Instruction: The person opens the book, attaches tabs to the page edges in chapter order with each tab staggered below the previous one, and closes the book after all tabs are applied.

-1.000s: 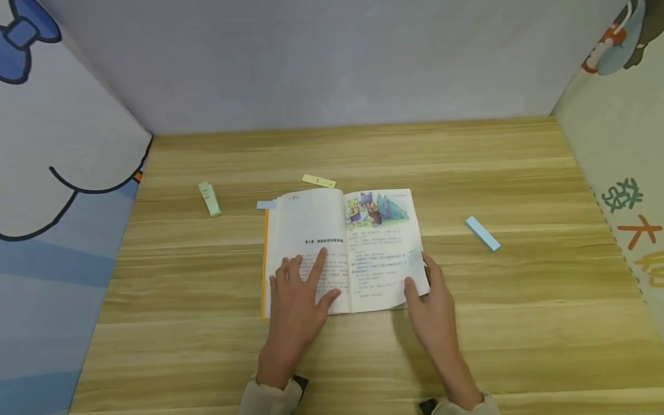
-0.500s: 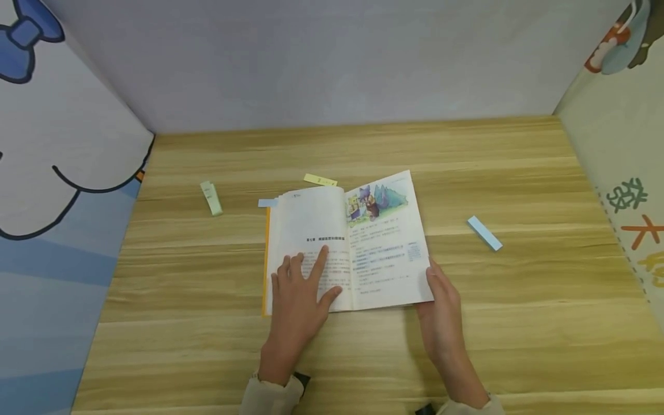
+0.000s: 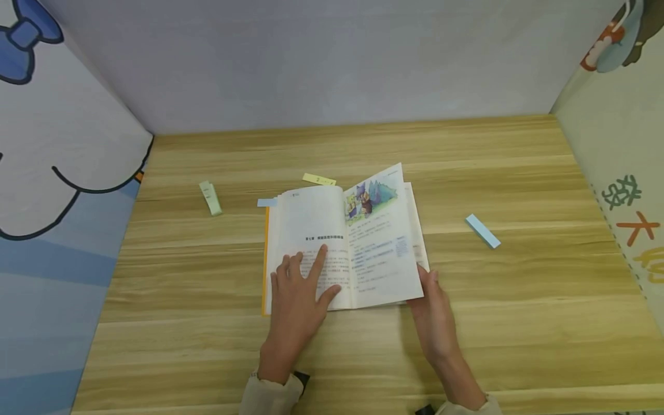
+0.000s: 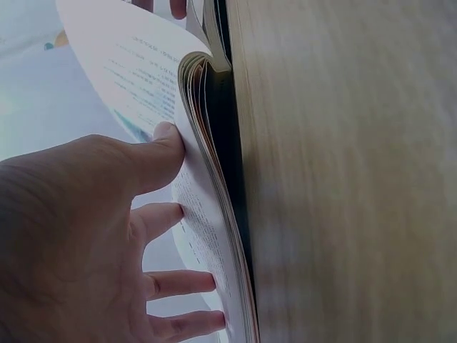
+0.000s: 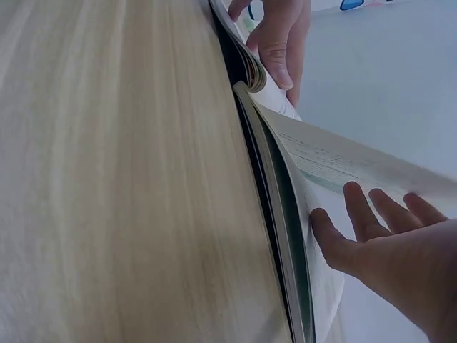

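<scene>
- At the near-middle of the light wooden desk (image 3: 519, 173), the left hand (image 3: 298, 300) lies flat, fingers straight and spread, pressing the left page of the open white-paged paperback book with an orange cover edge (image 3: 311, 230).
- The right hand (image 3: 433, 314) sits at the book's near right corner, fingers straight and slipped under the lifted right-hand leaf with the colour cartoon picture (image 3: 386, 242); it props the leaf, no pinch that I can see.
- The leaf stands raised and bowed above the pages beneath; the right wrist view shows it arched over the open fingers.
- Risk, as I judge it: carried only on straight fingers, the leaf could slide off and drop back, or several leaves could come up together.
- Risk: a hard pull near the corner might crease or tear the thin paper at the spine.
- Risk: if the left hand eases, the book may skid on the smooth wood or flop shut.
- Count: one book, two hands.
- Count of sticky-note strips, four: one small pale blue tab (image 3: 267, 202) poking from the book's far left corner, one yellow strip (image 3: 319, 180) just beyond the far edge of the book, one pale green strip (image 3: 210, 197) towards the desk's left edge, one light blue strip (image 3: 482, 230) well apart on the right.
</scene>
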### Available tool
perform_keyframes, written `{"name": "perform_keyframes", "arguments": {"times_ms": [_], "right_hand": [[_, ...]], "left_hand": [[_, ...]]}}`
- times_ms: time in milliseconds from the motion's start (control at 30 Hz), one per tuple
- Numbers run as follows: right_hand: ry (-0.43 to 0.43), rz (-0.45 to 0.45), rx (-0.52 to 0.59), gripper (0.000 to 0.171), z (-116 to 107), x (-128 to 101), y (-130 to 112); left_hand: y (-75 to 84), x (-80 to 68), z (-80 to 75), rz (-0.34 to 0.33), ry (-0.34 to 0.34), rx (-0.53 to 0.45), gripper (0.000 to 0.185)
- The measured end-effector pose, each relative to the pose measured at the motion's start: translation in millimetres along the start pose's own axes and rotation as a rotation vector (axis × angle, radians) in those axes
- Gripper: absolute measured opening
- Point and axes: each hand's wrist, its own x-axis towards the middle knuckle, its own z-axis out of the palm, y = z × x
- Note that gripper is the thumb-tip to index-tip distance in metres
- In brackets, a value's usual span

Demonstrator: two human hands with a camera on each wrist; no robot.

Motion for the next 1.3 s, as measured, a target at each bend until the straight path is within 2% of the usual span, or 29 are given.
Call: {"name": "perform_keyframes", "arguments": {"times_ms": [200,400,667,833,1000,1100,1200,1300], "right_hand": [[-0.043,0.002,-0.088,0.073,1.6,-0.1,1.8],[-0.090,0.028,-0.262,0.072,3.3,1.4,4.0],[-0.157,0.008,-0.435,0.058,8.7,0.2,9.4],[-0.234,-0.079,-0.612,0.043,17.3,-2.1,11.3],[-0.341,-0.201,-0.861,0.045,26.3,-3.5,14.8],[-0.367,-0.251,-0.999,0.046,29.6,-3.2,17.4],[-0.371,-0.277,-1.075,0.047,31.7,-2.2,19.1],[-0.376,-0.283,-1.103,0.047,33.0,-1.2,20.9]], "left_hand": [[0.1,0.3,0.9,0.005,0.000,-0.005,0.076],[-0.9,0.8,1.2,0.009,0.008,-0.026,0.073],[-14.6,-3.9,0.2,0.039,-0.008,-0.017,0.068],[-26.7,-13.1,-5.8,0.066,-0.024,0.002,0.067],[-37.7,-21.4,-12.1,0.070,0.020,-0.006,0.060],[-42.7,-25.7,-15.5,0.058,0.032,-0.032,0.054],[-46.5,-29.6,-18.7,0.030,0.009,-0.040,0.054],[-50.6,-32.9,-21.0,0.009,-0.018,-0.024,0.055]]}}
